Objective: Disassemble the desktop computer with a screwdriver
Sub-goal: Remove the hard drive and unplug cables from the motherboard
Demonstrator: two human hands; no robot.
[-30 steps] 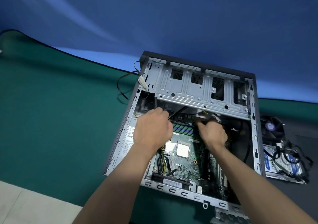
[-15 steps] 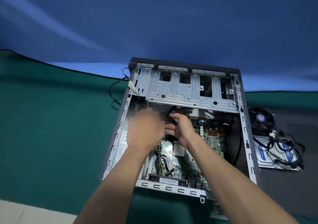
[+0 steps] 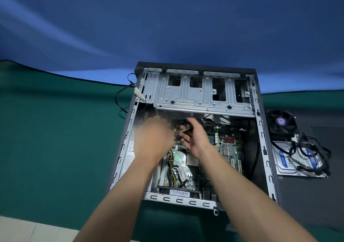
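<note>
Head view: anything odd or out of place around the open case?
One thing: a thin black cable with a white connector hangs out over the left wall of the open grey metal computer case onto the green mat. Removed black fan and hard drive lie outside, right.

Bare matt sheet-metal computer case (image 3: 202, 96), glossy green circuit board (image 3: 230, 145), probably cloth-faced matt green mat (image 3: 55, 148).

green mat (image 3: 55, 139), blue backdrop (image 3: 167, 18), grey case (image 3: 201, 98) (green motherboard (image 3: 229, 141)), blue-labelled drive (image 3: 286, 159)
</note>
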